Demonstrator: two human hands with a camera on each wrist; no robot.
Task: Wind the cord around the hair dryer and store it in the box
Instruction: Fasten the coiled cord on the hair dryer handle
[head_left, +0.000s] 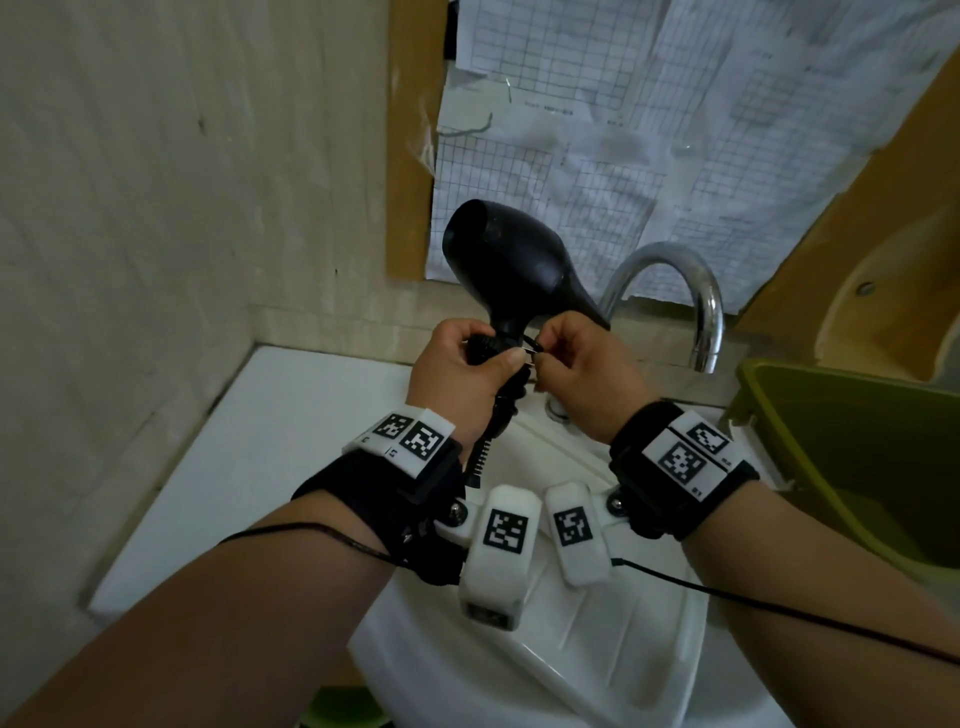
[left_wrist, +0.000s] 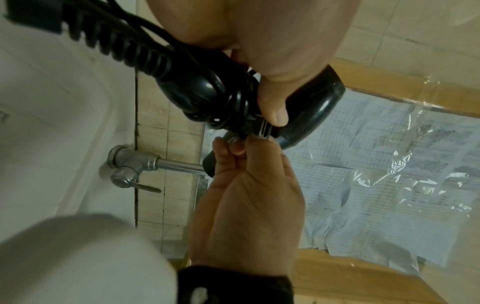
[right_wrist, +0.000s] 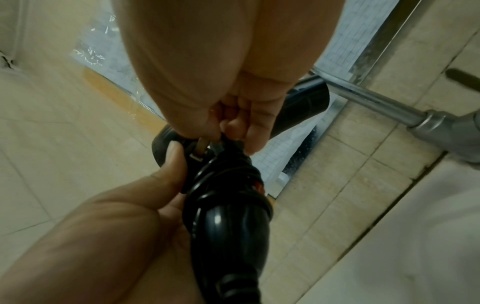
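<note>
A black hair dryer (head_left: 506, 254) is held up over the sink, nozzle pointing right. My left hand (head_left: 488, 356) grips its handle, thumb pressed on the coils. The black cord (left_wrist: 207, 100) is wound in several loops round the handle (right_wrist: 228, 214). The ribbed strain relief (head_left: 482, 453) hangs below my left wrist. My right hand (head_left: 543, 358) pinches the plug (left_wrist: 235, 143) at the cord's end, right against the coils near the top of the handle. The green box (head_left: 852, 447) stands open at the right of the sink, apart from both hands.
A white sink basin (head_left: 561, 654) lies under my hands, with a chrome faucet (head_left: 698, 296) behind them. A white countertop (head_left: 249, 447) runs to the left. Gridded paper under plastic (head_left: 623, 135) covers the wall ahead, and tiled wall closes the left.
</note>
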